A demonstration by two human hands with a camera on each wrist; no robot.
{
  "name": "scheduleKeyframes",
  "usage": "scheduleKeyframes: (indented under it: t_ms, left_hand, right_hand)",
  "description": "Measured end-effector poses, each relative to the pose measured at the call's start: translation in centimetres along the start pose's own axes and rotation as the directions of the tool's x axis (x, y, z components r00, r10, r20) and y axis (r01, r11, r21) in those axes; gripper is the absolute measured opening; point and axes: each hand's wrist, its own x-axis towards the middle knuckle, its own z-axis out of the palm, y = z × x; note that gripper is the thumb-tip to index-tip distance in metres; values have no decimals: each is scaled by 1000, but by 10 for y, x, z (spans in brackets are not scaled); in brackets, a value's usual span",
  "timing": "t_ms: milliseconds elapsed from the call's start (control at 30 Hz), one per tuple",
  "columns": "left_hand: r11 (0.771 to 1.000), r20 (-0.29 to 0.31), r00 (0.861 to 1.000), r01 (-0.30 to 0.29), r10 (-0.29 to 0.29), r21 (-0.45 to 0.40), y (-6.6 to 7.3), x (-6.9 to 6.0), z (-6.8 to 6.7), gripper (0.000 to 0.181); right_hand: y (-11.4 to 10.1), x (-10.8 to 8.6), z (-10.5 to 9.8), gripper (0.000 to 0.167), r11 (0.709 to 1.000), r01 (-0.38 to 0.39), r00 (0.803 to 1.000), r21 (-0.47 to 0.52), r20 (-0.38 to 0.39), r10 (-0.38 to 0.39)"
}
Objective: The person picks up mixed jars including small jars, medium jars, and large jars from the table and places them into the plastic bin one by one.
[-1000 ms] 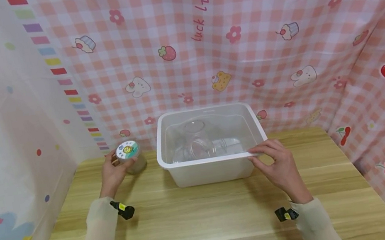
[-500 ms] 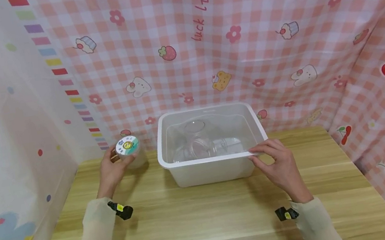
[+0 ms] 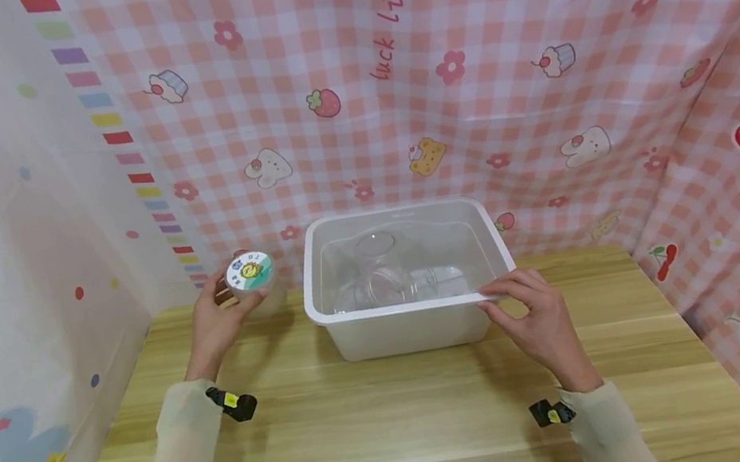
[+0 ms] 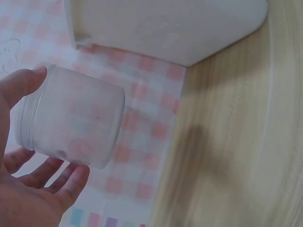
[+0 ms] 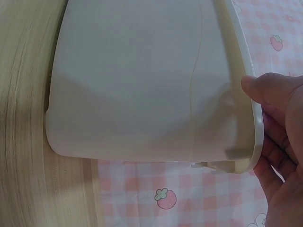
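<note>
Left of the white plastic bin [image 3: 409, 331], my left hand [image 3: 214, 327] grips a clear plastic jar [image 4: 80, 116] near its top. A round label with a yellow cartoon face and a green patch covers the jar's lid [image 3: 250, 271]. In the left wrist view the jar is off the table, thumb on one side and fingers round the other. My right hand [image 3: 538, 321] pinches the bin's front rim near its right corner. The right wrist view shows that thumb [image 5: 265, 87] over the rim, fingers beneath it. Inside the bin lie clear plastic containers [image 3: 386, 285].
The bin stands on a wood-grain table [image 3: 402, 436] near its back edge. Behind it hangs a pink checked cloth [image 3: 356, 144], with a white patterned cloth [image 3: 19, 262] along the left side. Black wrist cameras sit on both sleeves.
My left hand has raised the jar from the table and shifted it slightly right, towards the bin. The right hand and the bin have stayed in place.
</note>
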Motion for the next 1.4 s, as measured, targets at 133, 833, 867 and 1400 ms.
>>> scheduleKeyframes:
  t_ms: [133, 833, 867, 1400]
  left_hand:
    - [1000, -5, 1000, -26, 26, -16, 11, -3, 0, 88]
    - [979, -3, 979, -201, 201, -21, 65, -16, 6, 85]
    - [978, 1, 978, -209, 209, -20, 68, -16, 7, 85]
    - [941, 69, 938, -340, 339, -5, 111, -20, 28, 86]
  right_hand:
    - [2, 1, 1, 19, 1000, 7, 1000, 4, -2, -7]
    - [4, 0, 3, 19, 1000, 16, 1000, 9, -5, -16]
    - [4, 0, 2, 19, 1000, 15, 1000, 10, -7, -15]
    - [2, 0, 2, 20, 999, 28, 999, 15, -15, -28]
